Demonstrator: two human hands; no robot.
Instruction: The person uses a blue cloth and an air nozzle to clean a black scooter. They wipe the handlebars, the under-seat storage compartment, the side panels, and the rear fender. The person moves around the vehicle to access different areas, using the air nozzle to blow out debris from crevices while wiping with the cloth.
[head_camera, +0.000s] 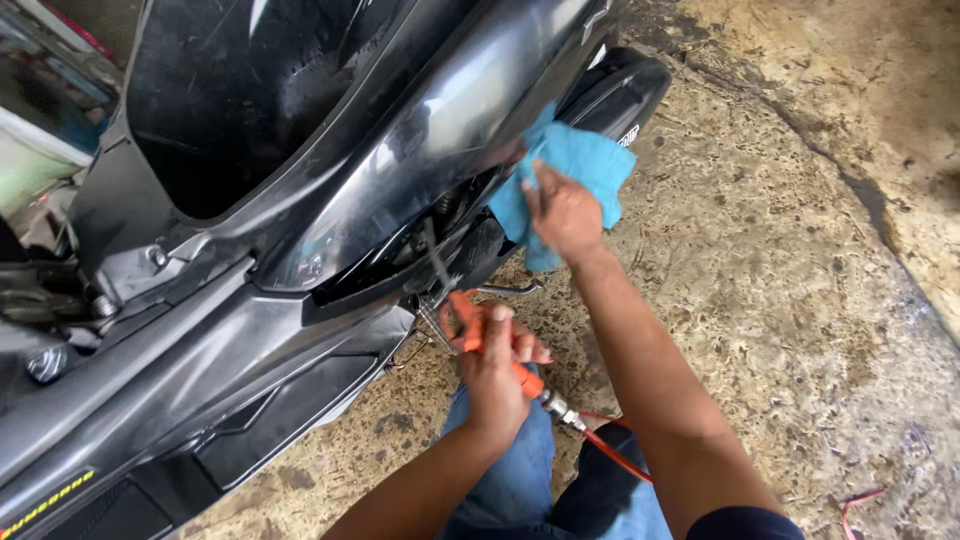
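My right hand (565, 212) presses a blue cloth (580, 165) against the glossy black side panel (440, 120) of a scooter. My left hand (497, 370) grips an orange air blow gun (470, 325) whose thin metal nozzle (436, 258) points up into the gap under the panel. An orange hose (615, 455) runs from the gun's metal fitting back past my knee.
The black scooter (200, 340) fills the left half, with its open seat compartment (240, 90) at the top. A metal footpeg (510, 290) sticks out near the gun. Stained, wet concrete floor (780, 280) lies to the right. My jeans (520, 480) show at the bottom.
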